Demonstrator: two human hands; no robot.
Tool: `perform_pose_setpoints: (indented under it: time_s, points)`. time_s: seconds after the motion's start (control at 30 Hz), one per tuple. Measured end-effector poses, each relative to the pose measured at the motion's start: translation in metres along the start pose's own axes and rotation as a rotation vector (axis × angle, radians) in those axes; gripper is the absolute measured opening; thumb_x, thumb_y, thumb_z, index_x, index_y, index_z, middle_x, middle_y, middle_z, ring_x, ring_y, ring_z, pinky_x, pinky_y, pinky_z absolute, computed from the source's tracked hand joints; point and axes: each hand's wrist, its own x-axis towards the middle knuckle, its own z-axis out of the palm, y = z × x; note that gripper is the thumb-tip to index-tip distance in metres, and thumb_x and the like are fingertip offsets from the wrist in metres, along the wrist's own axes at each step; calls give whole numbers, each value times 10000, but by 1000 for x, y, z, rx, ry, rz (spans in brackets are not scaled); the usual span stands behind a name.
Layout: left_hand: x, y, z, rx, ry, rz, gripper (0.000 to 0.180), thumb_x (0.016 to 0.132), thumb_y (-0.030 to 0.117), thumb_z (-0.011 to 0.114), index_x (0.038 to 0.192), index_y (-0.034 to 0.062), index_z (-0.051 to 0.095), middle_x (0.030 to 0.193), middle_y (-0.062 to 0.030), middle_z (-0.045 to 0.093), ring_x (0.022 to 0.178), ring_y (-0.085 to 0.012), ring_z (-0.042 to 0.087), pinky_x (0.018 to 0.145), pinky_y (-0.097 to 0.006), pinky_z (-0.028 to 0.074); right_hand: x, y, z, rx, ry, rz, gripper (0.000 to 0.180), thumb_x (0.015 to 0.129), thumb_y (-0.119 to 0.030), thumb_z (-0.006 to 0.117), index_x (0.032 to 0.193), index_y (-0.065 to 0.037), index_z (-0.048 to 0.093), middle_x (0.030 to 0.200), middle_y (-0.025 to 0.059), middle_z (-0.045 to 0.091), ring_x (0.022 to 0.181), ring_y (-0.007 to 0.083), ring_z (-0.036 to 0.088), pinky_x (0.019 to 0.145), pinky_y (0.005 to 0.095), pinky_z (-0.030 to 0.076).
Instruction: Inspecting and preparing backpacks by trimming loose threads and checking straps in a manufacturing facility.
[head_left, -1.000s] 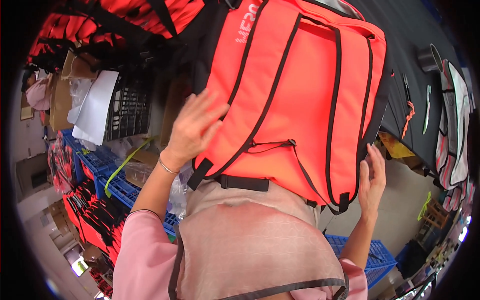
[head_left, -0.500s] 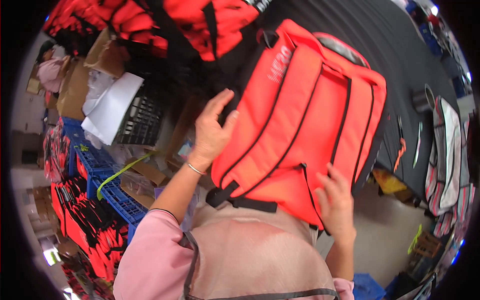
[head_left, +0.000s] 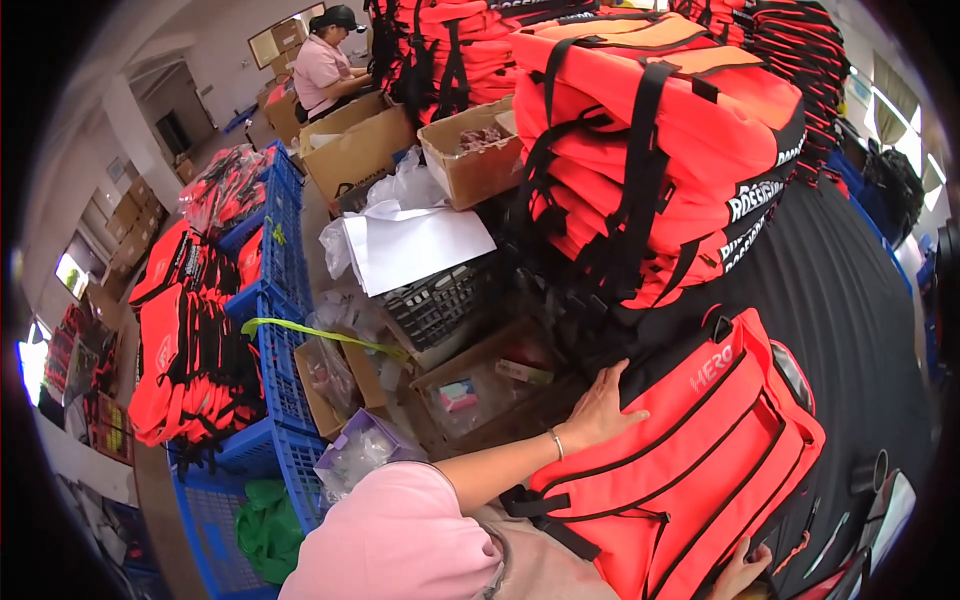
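A bright orange-red backpack (head_left: 690, 440) with black piping and two broad shoulder straps lies on the black-covered table, strap side up. My left hand (head_left: 598, 412) rests along its left edge, fingers stretched out and thumb apart, gripping nothing. At the lower right, my right hand (head_left: 740, 574) is beside the pack's near right edge, close to the straps. Only part of that hand shows; its visible fingers are apart and nothing is seen in them. A black strap end (head_left: 550, 503) hangs from the pack's lower left corner, against my apron.
A tall stack of similar orange-red bags (head_left: 650, 150) stands beyond the backpack. Left are a black crate (head_left: 437, 305) topped with white paper, cardboard boxes (head_left: 475, 150) and blue crates (head_left: 285, 350). Small scissors (head_left: 795, 552) and a metal cup (head_left: 870, 472) lie right. Another person (head_left: 325, 65) works far off.
My view has swung left and up, so the bag stack and crates now show. My left hand has come down on the backpack's edge; my right hand sits lower, partly out of the picture.
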Motion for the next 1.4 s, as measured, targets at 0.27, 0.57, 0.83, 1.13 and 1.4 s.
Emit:
perform_pose_setpoints:
  time_s: [0.27, 0.57, 0.83, 1.13, 1.4]
  points:
    - [19, -31, 10, -13, -121, -97, 839, 770, 489, 734, 1270, -118, 444, 1178, -331, 585, 1128, -452, 571, 972, -457, 466, 13, -13, 15, 48, 28, 172, 633, 763, -434, 822, 1071, 73, 603, 994, 223, 664, 948, 321, 620, 851, 398, 505]
    - [-17, 7, -21, -297, -124, 137, 428, 834, 328, 715, 1012, -51, 625, 823, -235, 651, 778, -373, 650, 728, -413, 501, -9, 13, -34, 539, -148, 176, 399, 936, -183, 645, 1189, 113, 560, 1102, 113, 645, 933, 163, 595, 845, 306, 482]
    - [-10, 111, -18, -659, -130, 548, 276, 862, 155, 737, 958, -72, 614, 829, -104, 654, 773, -107, 556, 694, -300, 495, -50, -60, -166, 706, 247, 46, 325, 991, -258, 584, 1126, 38, 603, 1053, 55, 617, 969, 125, 545, 875, 264, 429]
    - [61, 230, 41, -518, -105, 668, 416, 982, 360, 572, 1079, -43, 604, 787, -84, 601, 753, -117, 515, 701, -324, 456, 13, -74, -261, 617, 541, -135, 564, 877, -315, 711, 1282, 49, 563, 1244, 106, 631, 1106, 196, 591, 994, 328, 423]
    - [67, 281, 40, -606, -125, 735, 529, 983, 456, 527, 976, -69, 592, 760, -84, 621, 718, -136, 460, 705, -345, 455, 16, -85, -311, 699, 640, 58, 300, 917, -231, 648, 1076, 24, 653, 973, 115, 700, 793, 135, 634, 726, 272, 507]
